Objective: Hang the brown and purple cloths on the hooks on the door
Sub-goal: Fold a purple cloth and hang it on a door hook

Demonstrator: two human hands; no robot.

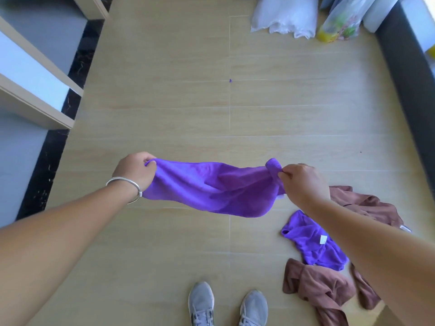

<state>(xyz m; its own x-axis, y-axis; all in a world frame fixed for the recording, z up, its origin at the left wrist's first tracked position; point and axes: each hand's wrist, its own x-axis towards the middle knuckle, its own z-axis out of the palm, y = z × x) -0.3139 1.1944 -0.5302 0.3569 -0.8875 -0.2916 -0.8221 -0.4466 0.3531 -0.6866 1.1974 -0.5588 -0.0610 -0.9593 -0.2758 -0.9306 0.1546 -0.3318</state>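
The left hand (135,171) and right hand (303,182) each pinch a corner of a soft, fleecy purple cloth (211,188); it sags, creased, between them above the wood-grain floor (176,90).

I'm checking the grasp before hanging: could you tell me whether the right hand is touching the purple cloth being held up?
Touching. The head view shows the right hand pinching a bunched corner of the purple cloth.
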